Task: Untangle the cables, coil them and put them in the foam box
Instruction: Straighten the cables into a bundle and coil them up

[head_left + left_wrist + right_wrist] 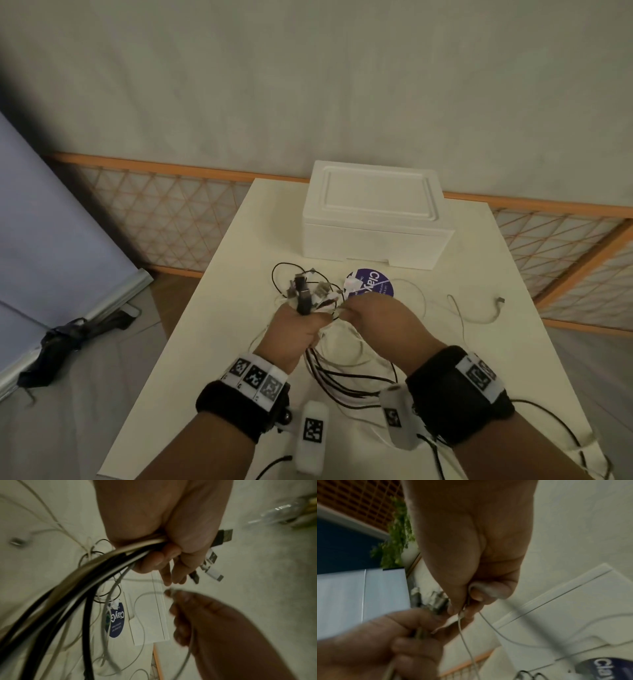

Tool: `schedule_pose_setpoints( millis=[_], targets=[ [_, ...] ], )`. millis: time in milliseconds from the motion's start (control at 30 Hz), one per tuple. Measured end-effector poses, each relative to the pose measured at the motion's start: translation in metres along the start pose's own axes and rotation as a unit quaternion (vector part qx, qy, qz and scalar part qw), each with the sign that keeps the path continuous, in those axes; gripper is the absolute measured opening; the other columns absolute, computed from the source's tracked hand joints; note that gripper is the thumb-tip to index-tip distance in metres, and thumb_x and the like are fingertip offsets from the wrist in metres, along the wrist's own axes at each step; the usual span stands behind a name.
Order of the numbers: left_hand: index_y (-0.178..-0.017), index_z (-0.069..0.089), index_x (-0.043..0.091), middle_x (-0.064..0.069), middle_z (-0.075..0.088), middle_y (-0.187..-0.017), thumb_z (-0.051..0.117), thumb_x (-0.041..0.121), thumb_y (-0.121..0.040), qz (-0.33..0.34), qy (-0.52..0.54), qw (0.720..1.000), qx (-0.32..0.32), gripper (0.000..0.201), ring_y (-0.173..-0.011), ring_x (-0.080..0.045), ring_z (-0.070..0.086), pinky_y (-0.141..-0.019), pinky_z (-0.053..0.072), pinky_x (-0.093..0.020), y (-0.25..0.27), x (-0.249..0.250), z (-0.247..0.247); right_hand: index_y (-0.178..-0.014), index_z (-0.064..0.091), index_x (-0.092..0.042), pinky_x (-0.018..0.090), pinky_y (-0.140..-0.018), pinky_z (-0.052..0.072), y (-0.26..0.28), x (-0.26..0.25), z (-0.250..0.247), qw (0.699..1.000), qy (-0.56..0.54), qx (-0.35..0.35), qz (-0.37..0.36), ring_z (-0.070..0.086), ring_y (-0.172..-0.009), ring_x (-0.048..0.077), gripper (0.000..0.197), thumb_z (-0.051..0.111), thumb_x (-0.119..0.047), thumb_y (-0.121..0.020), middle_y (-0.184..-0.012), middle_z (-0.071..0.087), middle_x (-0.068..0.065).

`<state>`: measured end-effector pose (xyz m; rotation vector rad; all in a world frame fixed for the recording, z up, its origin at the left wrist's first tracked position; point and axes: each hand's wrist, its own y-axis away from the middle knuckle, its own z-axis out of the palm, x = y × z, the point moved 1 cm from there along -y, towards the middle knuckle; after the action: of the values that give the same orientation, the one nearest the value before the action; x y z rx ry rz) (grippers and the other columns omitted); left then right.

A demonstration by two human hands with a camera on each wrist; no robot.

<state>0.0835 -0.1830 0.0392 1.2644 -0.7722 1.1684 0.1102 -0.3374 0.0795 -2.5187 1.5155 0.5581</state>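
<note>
Your left hand (297,331) was fisted, thumb up, wrist at 7 o'clock. Your right hand (371,320) sat just beside it at 3 o'clock, fingers (476,595) pinched together, both forearms wearing black bands.

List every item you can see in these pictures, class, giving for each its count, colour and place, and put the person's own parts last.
foam box: one, white, lid on, far end of table.
table: one, cream, under everything.
cables: several, black and white, tangled; bundle gripped, loose ends on table.
round sticker: one, purple, before the box.
left hand: grips the cable bundle.
right hand: pinches a thin white cable.
wrist bands: two, black.
</note>
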Motion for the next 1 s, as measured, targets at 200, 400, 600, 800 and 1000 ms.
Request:
schedule_pose_setpoints(
  millis=[200,400,600,800,1000],
  targets=[
    [-0.086,0.073,0.011,0.001,0.061,-0.061,0.077,0.007,-0.073,0.019,-0.020,0.999,0.016,0.014,-0.041,-0.008,0.035,-0.043,0.026,-0.020,-0.004,0.006,0.005,-0.090,0.071,-0.021,0.014,-0.060,0.035,0.011,0.001,-0.030,0.987,-0.145,0.023,0.070,0.054,-0.069,0.007,0.021,0.072,-0.039,-0.079,-0.079,0.064,-0.004],
    [-0.093,0.063,0.006,-0.009,0.074,-0.092,0.065,0.018,-0.081,-0.015,0.162,0.983,0.085,0.017,-0.036,-0.003,0.032,-0.037,0.030,-0.016,-0.005,0.005,-0.053,-0.102,0.072,-0.014,0.024,-0.080,0.040,0.060,0.093,-0.062,0.946,-0.079,0.211,0.231,0.062,-0.092,0.019,0.021,0.063,-0.027,-0.089,-0.099,0.071,0.003],
    [-0.089,0.061,0.009,-0.004,0.075,-0.088,0.050,0.018,-0.096,-0.037,0.222,0.968,0.112,0.016,-0.031,-0.003,0.027,-0.035,0.029,-0.014,0.004,-0.004,-0.081,-0.108,0.066,-0.011,0.045,-0.080,0.052,0.115,0.167,-0.076,0.897,-0.022,0.307,0.318,0.063,-0.090,0.035,0.029,0.045,-0.027,-0.096,-0.105,0.068,0.017],
    [-0.084,0.062,0.004,-0.012,0.073,-0.094,0.059,0.025,-0.080,-0.027,0.195,0.980,0.042,0.022,-0.033,-0.004,0.027,-0.036,0.030,-0.016,0.016,0.000,-0.048,-0.112,0.067,-0.020,0.036,-0.101,0.033,0.077,0.103,-0.044,0.936,0.094,0.258,0.221,0.049,-0.120,0.032,0.033,0.070,-0.030,-0.081,-0.131,0.055,0.012],
    [-0.070,0.064,0.006,-0.012,0.070,-0.071,0.057,0.024,-0.082,0.050,0.147,0.986,-0.063,0.023,-0.031,-0.006,0.030,-0.037,0.031,-0.018,0.037,0.038,0.006,-0.121,0.056,-0.022,0.024,-0.077,0.039,0.008,-0.017,0.045,0.987,-0.112,-0.111,-0.022,0.060,-0.102,0.018,0.030,0.054,-0.024,-0.091,-0.109,0.066,0.000]
  ],
)
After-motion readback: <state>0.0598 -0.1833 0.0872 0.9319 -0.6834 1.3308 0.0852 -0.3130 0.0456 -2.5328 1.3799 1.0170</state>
